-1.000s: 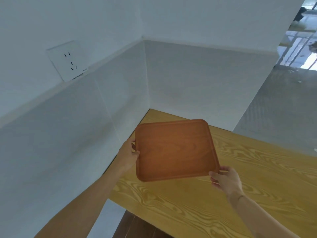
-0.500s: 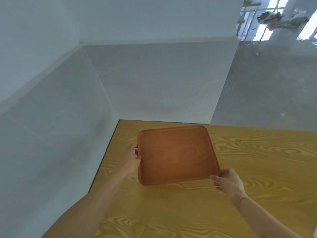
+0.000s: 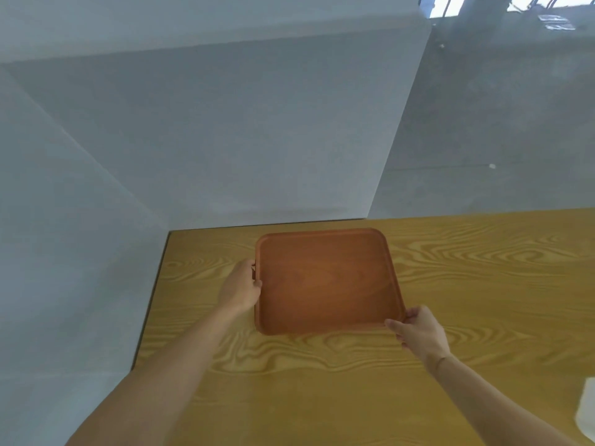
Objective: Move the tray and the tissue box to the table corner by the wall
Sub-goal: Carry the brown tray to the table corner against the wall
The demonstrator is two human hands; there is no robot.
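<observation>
A reddish-brown wooden tray (image 3: 325, 281) with rounded corners and nothing in it sits over the light wood table (image 3: 483, 284), near the table's far left corner by the walls. My left hand (image 3: 240, 289) grips the tray's left rim. My right hand (image 3: 418, 331) holds its near right corner. Whether the tray rests on the table or hovers just above it, I cannot tell. A white object (image 3: 586, 410) shows at the right edge of the view, cut off; it may be the tissue box.
Grey-white walls (image 3: 225, 140) meet in a corner just behind and to the left of the table. A glass panel (image 3: 499, 123) stands behind the table's right part. A gap runs along the table's left edge by the wall.
The view has swung right and down, so more of the table shows. The tray, held in both hands, has come lower, close to the corner.
</observation>
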